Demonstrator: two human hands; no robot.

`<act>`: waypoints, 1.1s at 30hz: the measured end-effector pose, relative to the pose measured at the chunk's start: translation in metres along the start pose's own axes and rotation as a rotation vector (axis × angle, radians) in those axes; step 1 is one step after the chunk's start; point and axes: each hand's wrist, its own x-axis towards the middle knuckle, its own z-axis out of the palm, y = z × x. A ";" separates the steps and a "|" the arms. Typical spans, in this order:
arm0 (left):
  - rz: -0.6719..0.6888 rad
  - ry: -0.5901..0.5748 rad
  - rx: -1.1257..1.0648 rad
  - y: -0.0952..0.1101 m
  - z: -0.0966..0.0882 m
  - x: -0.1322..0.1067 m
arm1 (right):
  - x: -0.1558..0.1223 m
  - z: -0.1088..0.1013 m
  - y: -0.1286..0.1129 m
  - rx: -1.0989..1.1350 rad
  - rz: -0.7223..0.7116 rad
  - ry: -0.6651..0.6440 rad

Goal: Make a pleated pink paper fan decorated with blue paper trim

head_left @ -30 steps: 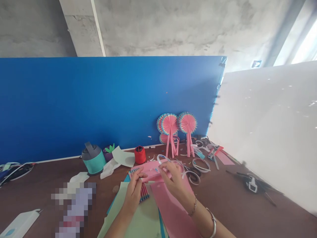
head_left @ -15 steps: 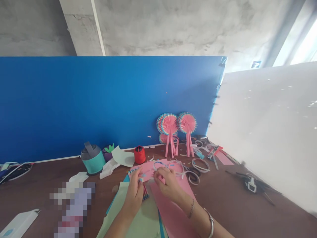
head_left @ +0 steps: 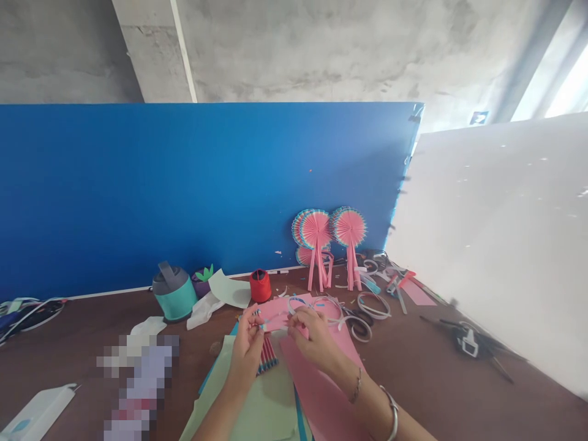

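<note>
My left hand (head_left: 248, 348) and my right hand (head_left: 311, 338) meet over the brown table (head_left: 441, 386), both pinching a folded pink paper piece (head_left: 277, 320) between fingertips. A white curled strip (head_left: 321, 304) arcs just beyond my right hand. Under my hands lie a pink sheet (head_left: 321, 386), a pale green sheet (head_left: 261, 410) and a pleated pink-and-blue strip (head_left: 267, 358). My right wrist wears a bracelet and a bangle.
Several finished pink paper fans (head_left: 333, 236) lean on the blue board (head_left: 184, 184). A red thread spool (head_left: 260, 285), a teal container (head_left: 174, 294), scissors (head_left: 356, 320), curled strips (head_left: 373, 305) and a white device (head_left: 468, 342) lie around. A white board (head_left: 505, 245) stands at the right.
My right hand has drawn in toward my left hand, closing the gap on the pink piece; both hands sit slightly nearer to me than a second ago.
</note>
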 end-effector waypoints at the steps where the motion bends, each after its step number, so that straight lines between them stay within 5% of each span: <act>1: 0.011 0.003 0.016 0.001 0.000 0.000 | 0.000 0.000 0.000 -0.001 0.001 0.000; 12: -0.064 -0.114 0.001 0.016 0.014 -0.014 | -0.006 0.000 -0.011 -0.123 -0.073 -0.003; 33: -0.126 -0.115 -0.045 0.010 0.019 -0.014 | -0.006 0.004 -0.010 -0.189 -0.042 -0.018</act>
